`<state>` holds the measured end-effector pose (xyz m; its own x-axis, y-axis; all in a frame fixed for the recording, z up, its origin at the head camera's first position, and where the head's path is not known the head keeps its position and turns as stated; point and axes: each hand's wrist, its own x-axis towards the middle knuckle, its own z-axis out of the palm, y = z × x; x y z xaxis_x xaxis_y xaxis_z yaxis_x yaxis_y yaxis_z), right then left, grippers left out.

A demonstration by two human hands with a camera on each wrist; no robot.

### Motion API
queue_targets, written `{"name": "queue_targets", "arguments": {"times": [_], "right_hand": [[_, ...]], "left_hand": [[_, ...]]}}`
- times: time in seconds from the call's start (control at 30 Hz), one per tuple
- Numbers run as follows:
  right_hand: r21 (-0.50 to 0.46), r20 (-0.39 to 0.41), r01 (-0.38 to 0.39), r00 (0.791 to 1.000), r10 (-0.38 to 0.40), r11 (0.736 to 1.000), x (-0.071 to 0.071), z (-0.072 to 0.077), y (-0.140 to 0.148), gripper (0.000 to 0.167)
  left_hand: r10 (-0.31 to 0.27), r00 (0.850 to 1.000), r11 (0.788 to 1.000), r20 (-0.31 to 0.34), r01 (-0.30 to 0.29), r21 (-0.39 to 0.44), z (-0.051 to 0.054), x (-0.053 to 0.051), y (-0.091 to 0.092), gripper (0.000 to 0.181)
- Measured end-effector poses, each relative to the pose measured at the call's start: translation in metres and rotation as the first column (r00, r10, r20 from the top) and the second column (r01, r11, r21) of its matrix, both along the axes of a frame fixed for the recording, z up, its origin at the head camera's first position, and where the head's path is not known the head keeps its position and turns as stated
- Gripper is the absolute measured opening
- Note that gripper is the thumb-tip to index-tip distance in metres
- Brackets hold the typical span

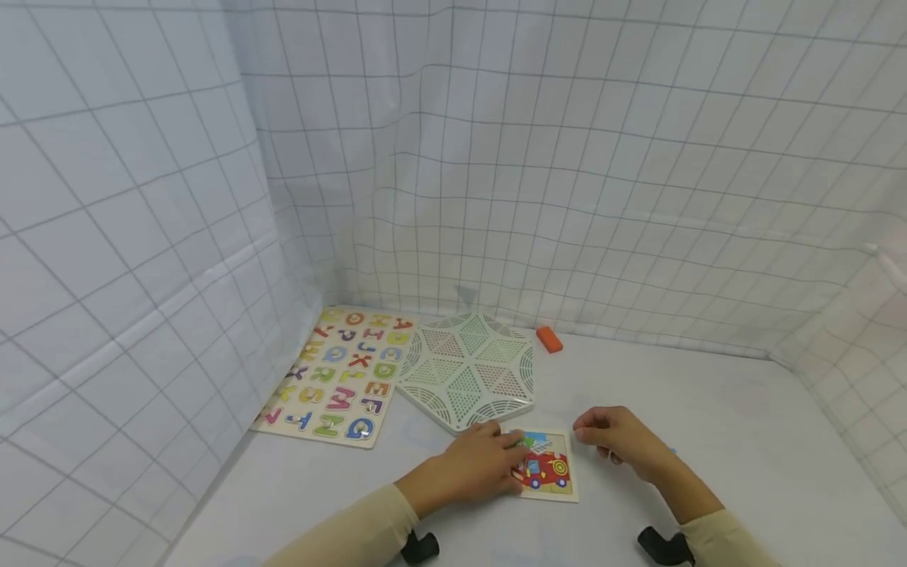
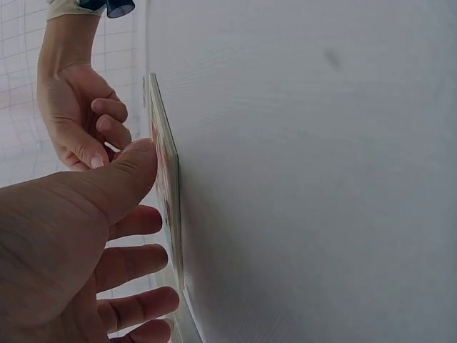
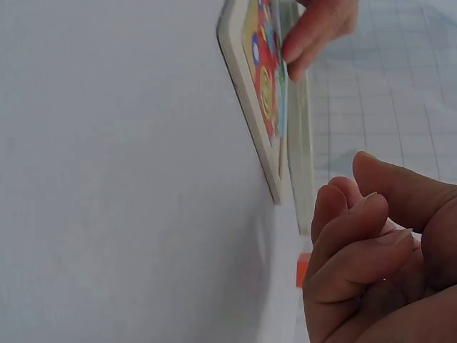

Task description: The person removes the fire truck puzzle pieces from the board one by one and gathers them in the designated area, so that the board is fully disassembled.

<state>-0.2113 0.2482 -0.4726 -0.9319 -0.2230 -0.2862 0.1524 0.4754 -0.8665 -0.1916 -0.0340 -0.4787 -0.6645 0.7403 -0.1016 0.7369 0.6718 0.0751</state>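
Note:
A small jigsaw puzzle board (image 1: 556, 494) with a red truck picture lies on the white table, in front of the person. My left hand (image 1: 478, 465) rests on its left part, fingers spread over the pieces and covering some of the picture. In the left wrist view the thumb (image 2: 128, 175) touches the puzzle's face near its edge. Just off the board's right side, my right hand (image 1: 623, 441) hovers with loosely curled fingers. The right wrist view shows nothing between its thumb and fingers (image 3: 350, 236).
Behind the puzzle lies a pale hexagonal board (image 1: 460, 358) with a perforated star pattern. An alphabet puzzle board (image 1: 329, 429) is at the left, against the gridded cloth wall (image 1: 142, 236). An orange block (image 1: 549, 339) sits near the back wall.

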Motion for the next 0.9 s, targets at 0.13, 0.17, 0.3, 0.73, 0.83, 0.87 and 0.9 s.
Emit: {"name": "queue_targets", "arguments": {"times": [0.13, 0.17, 0.3, 0.73, 0.83, 0.87, 0.9], "right_hand": [[0.012, 0.001, -0.045, 0.999, 0.045, 0.999, -0.002, -0.009, -0.021, 0.02], [0.022, -0.002, -0.051, 0.999, 0.051, 0.998, -0.002, -0.01, -0.025, 0.019], [0.12, -0.031, -0.033, 0.999, 0.037, 0.992, -0.001, -0.011, -0.041, 0.013], [0.272, -0.081, 0.021, 0.997, 0.002, 0.962, 0.0, -0.009, -0.054, 0.005], [0.272, -0.084, 0.022, 0.996, 0.001, 0.962, 0.0, -0.01, -0.055, 0.006], [0.271, -0.083, 0.02, 0.997, 0.003, 0.962, 0.0, -0.01, -0.055, 0.007], [0.267, -0.08, 0.017, 0.997, 0.004, 0.964, 0.0, -0.01, -0.055, 0.007]], "left_hand": [[0.005, 1.0, 1.0, 0.007, -0.005, -0.004, -0.002, -0.001, -0.001, 0.056], [0.0, 1.0, 1.0, 0.003, 0.0, -0.006, -0.002, -0.001, -0.001, 0.056], [-0.014, 1.0, 0.999, -0.011, 0.013, -0.029, 0.001, -0.001, 0.001, 0.055], [-0.037, 0.998, 0.997, -0.059, 0.032, -0.076, 0.006, 0.002, 0.0, 0.055], [-0.048, 0.996, 0.995, -0.076, 0.041, -0.089, 0.005, 0.001, 0.001, 0.056], [-0.05, 0.996, 0.995, -0.078, 0.043, -0.092, 0.005, 0.001, 0.001, 0.056], [-0.052, 0.996, 0.994, -0.079, 0.044, -0.095, 0.005, 0.001, 0.001, 0.055]]}}
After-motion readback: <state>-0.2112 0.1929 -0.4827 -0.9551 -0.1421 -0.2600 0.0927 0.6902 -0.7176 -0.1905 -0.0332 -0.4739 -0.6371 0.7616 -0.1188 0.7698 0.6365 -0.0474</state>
